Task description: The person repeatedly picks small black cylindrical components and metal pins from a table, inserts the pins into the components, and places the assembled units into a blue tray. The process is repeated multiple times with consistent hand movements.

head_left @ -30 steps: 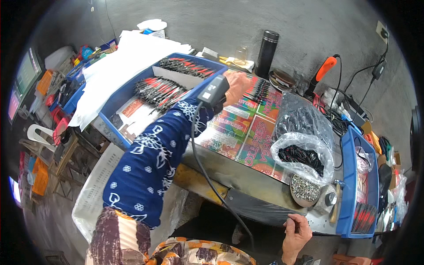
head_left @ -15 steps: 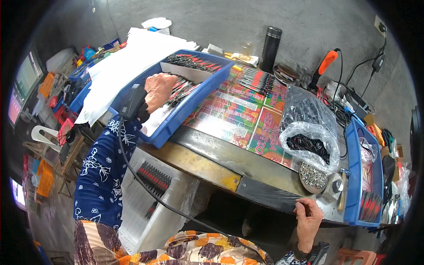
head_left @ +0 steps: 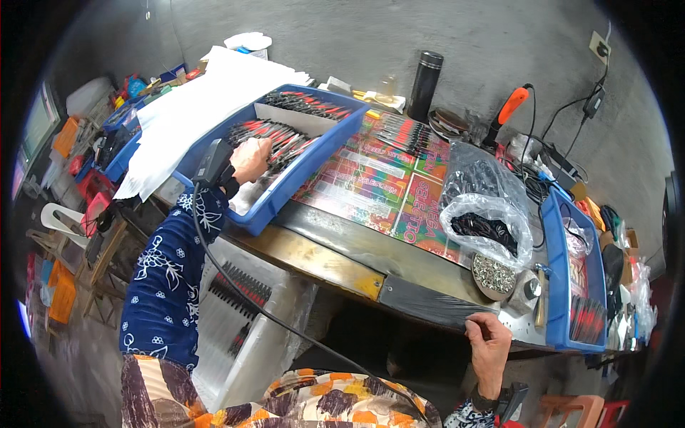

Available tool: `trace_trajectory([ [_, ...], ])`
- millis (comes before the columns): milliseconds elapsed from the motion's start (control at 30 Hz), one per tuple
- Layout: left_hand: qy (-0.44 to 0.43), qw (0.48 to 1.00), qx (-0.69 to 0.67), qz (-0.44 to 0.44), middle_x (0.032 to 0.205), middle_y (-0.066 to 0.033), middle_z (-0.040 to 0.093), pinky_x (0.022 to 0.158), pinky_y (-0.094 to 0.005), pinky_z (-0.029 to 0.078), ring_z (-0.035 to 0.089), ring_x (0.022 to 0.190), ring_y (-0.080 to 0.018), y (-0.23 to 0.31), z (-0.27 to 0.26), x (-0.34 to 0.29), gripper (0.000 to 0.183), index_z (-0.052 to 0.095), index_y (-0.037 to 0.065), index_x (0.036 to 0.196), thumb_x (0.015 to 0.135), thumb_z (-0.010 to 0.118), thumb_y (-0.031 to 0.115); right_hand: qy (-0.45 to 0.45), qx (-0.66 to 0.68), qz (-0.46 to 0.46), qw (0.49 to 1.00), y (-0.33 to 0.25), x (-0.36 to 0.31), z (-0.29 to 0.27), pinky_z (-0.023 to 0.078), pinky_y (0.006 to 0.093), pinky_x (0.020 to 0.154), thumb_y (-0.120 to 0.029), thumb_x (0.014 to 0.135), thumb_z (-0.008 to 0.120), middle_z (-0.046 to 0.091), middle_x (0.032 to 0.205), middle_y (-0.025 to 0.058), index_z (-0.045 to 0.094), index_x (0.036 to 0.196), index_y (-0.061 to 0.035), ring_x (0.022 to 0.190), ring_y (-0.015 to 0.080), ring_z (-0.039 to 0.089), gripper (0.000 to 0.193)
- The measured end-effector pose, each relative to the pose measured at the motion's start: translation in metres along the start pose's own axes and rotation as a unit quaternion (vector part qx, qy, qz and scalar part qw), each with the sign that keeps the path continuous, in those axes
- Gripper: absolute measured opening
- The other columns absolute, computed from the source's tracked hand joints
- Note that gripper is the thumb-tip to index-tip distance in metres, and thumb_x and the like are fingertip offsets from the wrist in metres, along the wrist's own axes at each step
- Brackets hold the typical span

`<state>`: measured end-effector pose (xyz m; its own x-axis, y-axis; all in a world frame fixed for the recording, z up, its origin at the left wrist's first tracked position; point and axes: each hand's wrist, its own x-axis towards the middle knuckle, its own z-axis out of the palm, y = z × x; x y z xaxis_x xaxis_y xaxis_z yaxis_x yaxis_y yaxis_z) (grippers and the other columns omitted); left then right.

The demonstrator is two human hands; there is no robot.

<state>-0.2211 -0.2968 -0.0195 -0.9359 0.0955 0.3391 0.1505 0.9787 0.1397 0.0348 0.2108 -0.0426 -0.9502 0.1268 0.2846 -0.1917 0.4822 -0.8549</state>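
My left hand [head_left: 251, 160] is low inside a long blue bin [head_left: 291, 184], at the near end of a row of slim black-and-red pen-like pieces [head_left: 275, 135]. Its fingers curl downward, and whatever they grip is hidden. A dark device on a strap and cable [head_left: 214, 162] sits at that wrist. Beyond a white divider, more such pieces [head_left: 310, 103] fill the bin's far compartment. By the front edge of the table, my right hand [head_left: 489, 349] is loosely closed, thumb against curled fingers, with nothing visible in it.
A clear bag of black parts [head_left: 492, 203], a bowl of small metal pieces [head_left: 494, 277] and a second blue bin [head_left: 553, 285] stand to the right. Behind are a black flask [head_left: 425, 85] and an orange-handled tool [head_left: 510, 107]. White sheets [head_left: 207, 100] lie left. A white tray [head_left: 250, 374] is below.
My left hand has drawn back toward the near left side of the bin, uncovering more of the pen-like pieces. The right hand stays by the table edge. The view has shifted slightly.
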Motion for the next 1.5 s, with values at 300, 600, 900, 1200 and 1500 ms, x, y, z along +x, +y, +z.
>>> trace_trajectory([
  [300,0.058,0.994,0.083,0.042,0.082,-0.0242,0.065,0.063,-0.0492,0.052,0.066,0.077,-0.0415,-0.019,0.012,0.007,0.009,0.064,0.002,0.083,0.08,0.057,0.006,-0.011,-0.05,-0.001,0.999,-0.016,-0.006,-0.015,0.047,0.0277,0.06,-0.006,0.085,0.069,0.065,0.074,0.0099,0.067,0.091,0.0035,0.063,0.0147,0.059,0.011],
  [600,0.086,0.991,0.092,0.054,0.084,-0.0258,0.062,0.072,-0.0562,0.044,0.059,0.084,-0.0476,-0.066,0.028,0.026,0.002,0.055,-0.002,0.076,0.077,0.055,0.0,0.064,-0.18,-0.089,0.978,-0.023,0.007,-0.067,0.049,0.0389,0.064,-0.014,0.088,0.068,0.065,0.079,0.0162,0.064,0.091,0.0003,0.072,0.0322,0.065,0.015],
  [900,0.176,0.983,-0.022,0.04,0.087,-0.0269,0.062,0.075,-0.0498,0.048,0.061,0.088,-0.0472,-0.057,0.011,0.028,0.018,0.051,-0.002,0.095,0.078,0.057,0.0,0.244,-0.315,-0.073,0.914,0.0,0.035,-0.149,0.049,0.0416,0.061,-0.015,0.089,0.063,0.067,0.075,0.0192,0.068,0.089,-0.0014,0.068,0.0358,0.066,0.014],
  [1200,0.166,0.933,-0.311,0.066,0.081,-0.0023,0.062,0.051,-0.0225,0.044,0.054,0.059,-0.0057,0.048,-0.014,0.004,0.024,0.061,0.002,0.111,0.089,0.055,-0.003,0.319,-0.482,0.04,0.815,0.056,0.06,-0.232,0.053,0.0414,0.076,-0.015,0.089,0.061,0.07,0.091,0.0156,0.07,0.098,-0.0046,0.086,0.0342,0.068,0.017],
  [1500,0.008,0.844,-0.531,0.079,0.074,0.0016,0.055,0.039,-0.0166,0.028,0.039,0.046,0.0015,0.168,-0.028,-0.048,0.004,0.059,0.002,0.097,0.097,0.06,0.006,0.28,-0.508,0.102,0.808,0.077,0.059,-0.248,0.052,0.0457,0.085,-0.013,0.087,0.066,0.063,0.106,0.0189,0.065,0.122,-0.012,0.098,0.0386,0.064,0.035],
])
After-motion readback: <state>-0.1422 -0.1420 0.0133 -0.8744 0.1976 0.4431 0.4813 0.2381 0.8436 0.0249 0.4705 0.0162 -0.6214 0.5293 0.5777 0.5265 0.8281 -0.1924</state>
